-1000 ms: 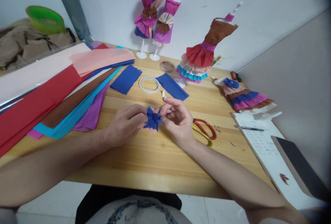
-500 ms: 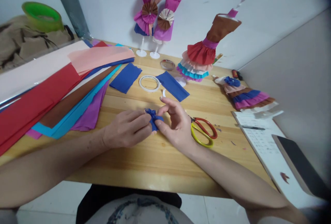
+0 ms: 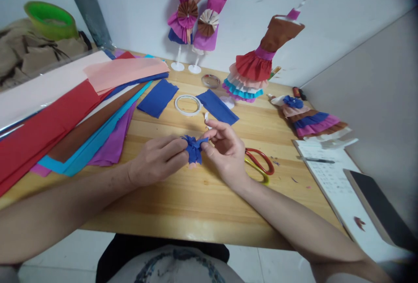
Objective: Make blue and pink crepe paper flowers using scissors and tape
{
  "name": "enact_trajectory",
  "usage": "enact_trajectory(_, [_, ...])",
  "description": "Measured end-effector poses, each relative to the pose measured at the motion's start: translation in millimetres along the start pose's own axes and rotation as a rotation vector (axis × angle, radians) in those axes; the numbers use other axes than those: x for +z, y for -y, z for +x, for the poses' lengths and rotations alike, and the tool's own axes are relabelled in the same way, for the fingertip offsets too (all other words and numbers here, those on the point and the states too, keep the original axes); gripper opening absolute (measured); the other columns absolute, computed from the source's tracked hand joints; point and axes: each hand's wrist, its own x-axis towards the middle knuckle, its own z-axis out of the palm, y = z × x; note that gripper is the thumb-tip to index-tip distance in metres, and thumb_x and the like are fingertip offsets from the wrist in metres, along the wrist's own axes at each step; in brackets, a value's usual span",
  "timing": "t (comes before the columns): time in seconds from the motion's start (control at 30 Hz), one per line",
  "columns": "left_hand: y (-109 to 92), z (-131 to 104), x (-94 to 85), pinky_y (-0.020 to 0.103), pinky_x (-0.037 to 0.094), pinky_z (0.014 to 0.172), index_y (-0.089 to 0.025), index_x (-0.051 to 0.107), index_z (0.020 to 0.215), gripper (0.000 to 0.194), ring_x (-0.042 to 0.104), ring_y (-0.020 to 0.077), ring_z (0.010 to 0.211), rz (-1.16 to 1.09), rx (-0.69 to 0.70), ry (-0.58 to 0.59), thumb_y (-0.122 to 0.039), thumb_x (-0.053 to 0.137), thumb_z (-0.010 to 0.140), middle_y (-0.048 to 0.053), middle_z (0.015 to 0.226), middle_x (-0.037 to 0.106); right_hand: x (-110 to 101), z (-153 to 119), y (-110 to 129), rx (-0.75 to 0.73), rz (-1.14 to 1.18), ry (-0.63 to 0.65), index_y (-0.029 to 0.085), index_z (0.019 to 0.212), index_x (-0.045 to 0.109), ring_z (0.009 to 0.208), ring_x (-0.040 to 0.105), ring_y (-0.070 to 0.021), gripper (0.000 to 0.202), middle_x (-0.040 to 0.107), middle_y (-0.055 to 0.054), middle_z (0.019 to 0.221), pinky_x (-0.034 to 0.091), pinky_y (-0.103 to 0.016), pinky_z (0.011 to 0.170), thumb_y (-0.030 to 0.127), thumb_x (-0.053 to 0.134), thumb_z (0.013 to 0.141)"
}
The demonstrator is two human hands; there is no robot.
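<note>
A small blue crepe paper flower (image 3: 195,149) with ruffled petals is held between both hands, above the wooden table. My left hand (image 3: 161,159) is closed, pinching its left side. My right hand (image 3: 227,152) pinches a petal on the right between thumb and forefinger, the other fingers loosely curled. A white curled scrap (image 3: 206,118) shows by the right fingertips; whether it touches them I cannot tell. Behind the hands lie a roll of white double-sided tape (image 3: 188,105) and two blue paper pieces, one on the left (image 3: 158,98) and one on the right (image 3: 218,106).
Scissors (image 3: 259,163) with red and yellow handles lie beside my right wrist. Coloured paper sheets (image 3: 72,122) cover the left side. Several small dress forms in paper dresses (image 3: 257,63) stand at the back. A phone (image 3: 380,204) and notepad (image 3: 321,174) lie at the right.
My right fingers have shifted on the flower and now pull a petal outward to the right. More of the flower shows between the hands.
</note>
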Motion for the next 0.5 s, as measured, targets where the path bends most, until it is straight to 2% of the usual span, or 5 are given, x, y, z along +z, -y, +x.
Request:
enact_trajectory(0.27, [1.0, -2.9, 2.1, 0.024, 0.048, 0.056, -0.018, 0.049, 0.082, 0.018, 0.060, 0.0143, 0.064, -0.041, -0.021, 0.006, -0.014, 0.042, 0.098, 0.004, 0.073, 0.063, 1.8, -2.8, -0.5, -0.086, 0.004, 0.018, 0.028, 0.117, 0.061, 0.076, 0.061, -0.0137, 0.037, 0.063, 0.001, 0.084, 0.053, -0.031, 0.074, 0.015, 0.066, 0.083])
enact_trajectory(0.5, [0.9, -1.9, 0.4, 0.024, 0.046, 0.053, -0.019, 0.048, 0.081, 0.019, 0.059, 0.0142, 0.061, -0.051, -0.031, 0.008, -0.014, 0.042, 0.098, 0.002, 0.070, 0.063, -2.5, -8.6, 6.6, -0.247, -0.085, 0.149, 0.029, 0.131, 0.054, 0.080, 0.065, -0.0175, 0.049, 0.067, -0.001, 0.088, 0.055, -0.037, 0.078, 0.014, 0.062, 0.085])
